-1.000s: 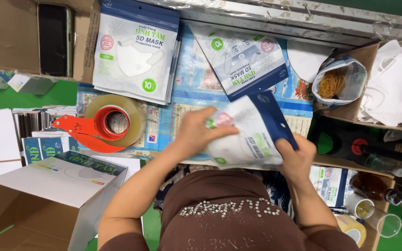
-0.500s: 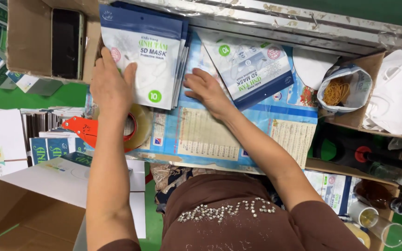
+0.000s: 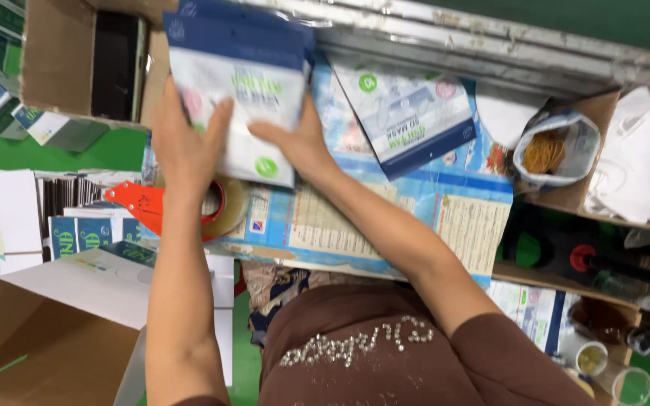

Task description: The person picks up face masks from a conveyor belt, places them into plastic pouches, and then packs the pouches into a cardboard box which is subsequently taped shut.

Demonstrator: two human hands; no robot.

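Observation:
Both my hands grip a stack of white-and-blue face mask packets [image 3: 244, 83], lifted a little over the work surface. My left hand [image 3: 186, 139] clasps the stack's left edge and my right hand [image 3: 299, 139] clasps its lower right edge. Another pile of the same packets [image 3: 408, 113] lies to the right on a printed blue sheet [image 3: 385, 218]. An orange tape dispenser with a roll of clear tape [image 3: 189, 207] lies under my left forearm.
An open cardboard box [image 3: 47, 338] stands at lower left, and another box [image 3: 62, 60] at upper left. A bag of rubber bands [image 3: 554, 146] and a box of white masks [image 3: 641, 162] sit at right. Folded cartons [image 3: 77, 233] lie at left. Bottles and cups are at lower right.
My hands first held one packet near my body, then reached out to the left stack. Now both grip that stack and it has lifted and shifted toward me.

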